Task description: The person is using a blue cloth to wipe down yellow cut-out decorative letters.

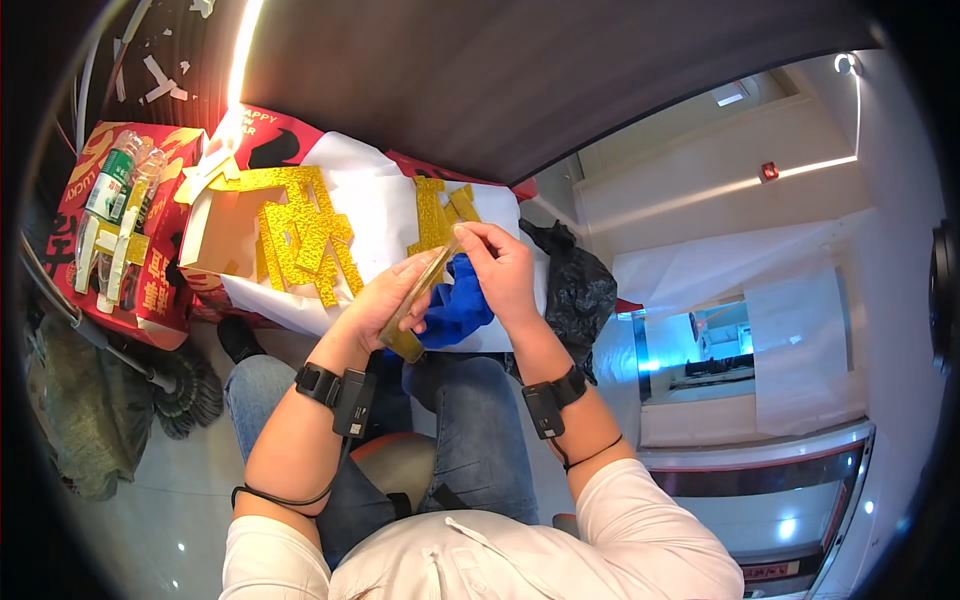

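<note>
A narrow, dull gold strip (405, 346) slants over my lap, held between both hands. My left hand (386, 296) grips its lower part, with the fingers curled around it. At its upper end, the thumb and fingers of my right hand (501, 274) pinch it. Beneath the hands lies a crumpled blue cloth (466, 311) at the front of the white paper (367, 214). Several more gold pieces (430, 206) rest just beyond the strip. Glittery gold cut-out shapes (300, 225) are piled to the left on the paper.
Left stands a red printed box (169, 217) with a taped plastic bottle (112, 184) on top. An open carton (225, 232) sits beside the gold pile. A black plastic bag (577, 292) hangs at the right edge. A bright light strip (244, 52) and dark panel (450, 75) rise behind.
</note>
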Action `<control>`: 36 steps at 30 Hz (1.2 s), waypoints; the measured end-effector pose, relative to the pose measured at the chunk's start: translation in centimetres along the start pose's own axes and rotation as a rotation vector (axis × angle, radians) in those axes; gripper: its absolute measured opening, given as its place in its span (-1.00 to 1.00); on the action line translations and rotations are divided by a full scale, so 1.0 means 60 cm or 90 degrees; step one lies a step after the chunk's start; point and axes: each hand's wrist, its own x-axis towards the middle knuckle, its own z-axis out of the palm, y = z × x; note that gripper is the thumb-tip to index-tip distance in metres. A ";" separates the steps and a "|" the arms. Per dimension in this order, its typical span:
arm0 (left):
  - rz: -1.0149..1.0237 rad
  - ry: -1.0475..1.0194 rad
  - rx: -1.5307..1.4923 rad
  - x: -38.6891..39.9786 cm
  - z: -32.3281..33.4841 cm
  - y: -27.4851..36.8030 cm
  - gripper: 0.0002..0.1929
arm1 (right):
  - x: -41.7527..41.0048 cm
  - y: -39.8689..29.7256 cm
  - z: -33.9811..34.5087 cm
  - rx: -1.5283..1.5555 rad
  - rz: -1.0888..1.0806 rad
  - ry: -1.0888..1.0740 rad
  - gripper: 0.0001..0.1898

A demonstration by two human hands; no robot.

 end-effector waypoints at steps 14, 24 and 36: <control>-0.008 0.007 -0.053 0.008 -0.012 -0.007 -0.56 | 0.002 -0.016 -0.013 0.145 0.061 0.030 -0.73; -0.010 0.070 -0.146 0.012 -0.037 0.001 -0.59 | -0.025 -0.062 -0.035 0.132 0.044 -0.070 -0.71; -0.021 0.065 -0.175 0.006 -0.039 0.015 -0.58 | -0.038 -0.057 -0.065 -0.028 -0.121 -0.386 -0.76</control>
